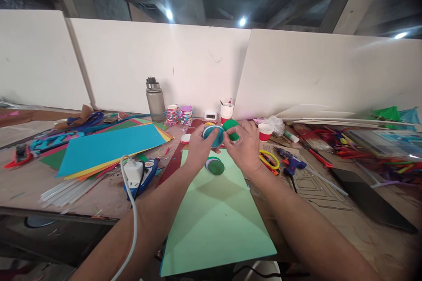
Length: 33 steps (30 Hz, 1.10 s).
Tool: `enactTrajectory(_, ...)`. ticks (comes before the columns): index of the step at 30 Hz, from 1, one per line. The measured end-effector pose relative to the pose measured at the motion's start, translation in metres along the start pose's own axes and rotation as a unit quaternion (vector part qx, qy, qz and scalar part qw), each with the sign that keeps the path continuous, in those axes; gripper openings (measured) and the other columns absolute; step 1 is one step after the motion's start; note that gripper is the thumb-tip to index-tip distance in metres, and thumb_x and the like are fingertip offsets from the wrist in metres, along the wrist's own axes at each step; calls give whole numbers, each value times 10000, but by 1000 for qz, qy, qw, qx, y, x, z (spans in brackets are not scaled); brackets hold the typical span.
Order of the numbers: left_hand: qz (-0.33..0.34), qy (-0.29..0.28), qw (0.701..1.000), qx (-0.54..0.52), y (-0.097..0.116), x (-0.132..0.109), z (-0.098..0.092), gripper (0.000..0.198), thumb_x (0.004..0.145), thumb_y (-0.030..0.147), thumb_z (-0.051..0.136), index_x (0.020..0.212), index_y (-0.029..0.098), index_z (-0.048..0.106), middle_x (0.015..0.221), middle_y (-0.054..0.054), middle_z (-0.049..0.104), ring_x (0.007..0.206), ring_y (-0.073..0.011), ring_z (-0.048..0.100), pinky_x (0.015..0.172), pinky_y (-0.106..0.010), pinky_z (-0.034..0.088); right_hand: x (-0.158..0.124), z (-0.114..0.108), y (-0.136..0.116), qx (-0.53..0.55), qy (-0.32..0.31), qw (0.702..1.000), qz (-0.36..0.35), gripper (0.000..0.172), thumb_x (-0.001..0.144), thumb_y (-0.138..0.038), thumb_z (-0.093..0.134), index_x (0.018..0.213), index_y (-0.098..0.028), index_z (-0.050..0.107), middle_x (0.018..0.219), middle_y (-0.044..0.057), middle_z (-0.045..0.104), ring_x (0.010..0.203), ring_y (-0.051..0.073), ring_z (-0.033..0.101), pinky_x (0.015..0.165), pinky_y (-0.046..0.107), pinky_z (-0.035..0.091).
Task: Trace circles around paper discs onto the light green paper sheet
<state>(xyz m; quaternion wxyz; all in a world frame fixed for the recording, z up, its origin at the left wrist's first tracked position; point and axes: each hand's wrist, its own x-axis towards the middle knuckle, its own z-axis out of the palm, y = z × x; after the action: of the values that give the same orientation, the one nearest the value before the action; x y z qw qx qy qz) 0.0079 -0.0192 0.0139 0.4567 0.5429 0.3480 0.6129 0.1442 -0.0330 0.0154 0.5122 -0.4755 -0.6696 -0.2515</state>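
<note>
My left hand (198, 147) grips a round blue cup-like piece (213, 135) held above the table. My right hand (245, 147) pinches the same piece from the right, with a green round piece (231, 128) just behind its fingers. Below the hands a green ball-shaped piece with a pale rim (215, 165) rests on a light green paper sheet (214, 224). Both forearms reach in from the bottom edge.
A stack of coloured paper with a blue top sheet (108, 147) lies left. A glue gun (292, 164), yellow-handled scissors (268, 160), red cups (264, 131), a bottle (154, 99) and tape rolls (180, 115) stand around. A white cable (132, 210) crosses my left arm.
</note>
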Motion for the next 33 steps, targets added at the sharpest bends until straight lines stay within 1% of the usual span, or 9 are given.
enactTrajectory(4, 2, 0, 1000, -2, 0, 0, 1, 344, 723, 446, 752, 872, 169, 611, 676, 24, 598, 491, -112, 563, 386, -239, 525, 0, -1, 0, 1, -6, 1000, -3, 138, 829, -224, 631, 699, -220, 586, 812, 53, 575, 860, 236, 473, 735, 371, 351)
enactTrajectory(9, 20, -3, 1000, -12, -1, 1, 0, 347, 694, 421, 787, 877, 177, 623, 771, 14, 627, 630, -122, 589, 496, -245, 570, 0, -1, 0, 8, 5, 1000, -9, 114, 835, -202, 630, 726, -219, 600, 827, 55, 570, 855, 234, 469, 738, 370, 358)
enactTrajectory(12, 33, -1, 999, -19, -2, 3, -1, 353, 678, 419, 801, 872, 180, 629, 779, 15, 627, 657, -125, 592, 514, -236, 564, -1, 0, 1, 29, 6, 1000, -1, 108, 853, -219, 630, 746, -220, 613, 831, 55, 574, 858, 233, 476, 751, 372, 372)
enactTrajectory(15, 53, -7, 998, -42, -3, 5, -3, 357, 666, 418, 815, 860, 182, 630, 803, 13, 641, 672, -119, 605, 538, -216, 551, 0, 1, 2, 66, 13, 998, 16, 68, 873, -275, 645, 840, -215, 651, 866, 61, 591, 883, 238, 494, 776, 377, 397)
enactTrajectory(18, 69, -20, 995, -74, -6, 7, -5, 352, 668, 405, 823, 853, 183, 622, 826, 14, 644, 701, -107, 611, 597, -207, 555, 0, 1, 3, 104, 7, 994, 14, 115, 890, -312, 647, 933, -210, 679, 913, 68, 611, 905, 236, 509, 810, 380, 417)
enactTrajectory(22, 55, -44, 990, -122, -7, 8, -6, 372, 677, 411, 826, 868, 189, 596, 864, 10, 639, 688, -100, 608, 576, -201, 540, 1, -1, 3, 131, -9, 991, 26, 106, 885, -325, 660, 895, -225, 693, 880, 54, 613, 910, 235, 523, 811, 376, 427)
enactTrajectory(26, 48, -79, 985, -149, -6, 8, -6, 393, 675, 423, 831, 860, 199, 567, 879, 10, 632, 677, -105, 601, 543, -205, 527, 3, -2, 4, 155, -2, 987, 34, 116, 858, -331, 696, 897, -222, 692, 882, 52, 610, 922, 233, 544, 806, 374, 447)
enactTrajectory(29, 49, -84, 986, -138, -7, 9, -7, 397, 677, 437, 825, 866, 203, 565, 861, 12, 634, 653, -103, 593, 531, -205, 514, 4, -2, 6, 172, 4, 984, 43, 169, 844, -356, 707, 944, -221, 687, 945, 65, 603, 964, 242, 557, 843, 393, 464)
enactTrajectory(33, 76, -63, 992, -81, -7, 10, -10, 357, 693, 429, 808, 866, 194, 603, 928, -7, 661, 672, -104, 606, 577, -216, 533, 4, -2, 6, 176, 14, 983, 53, 193, 839, -347, 705, 981, -221, 675, 998, 78, 582, 995, 248, 555, 856, 400, 472)
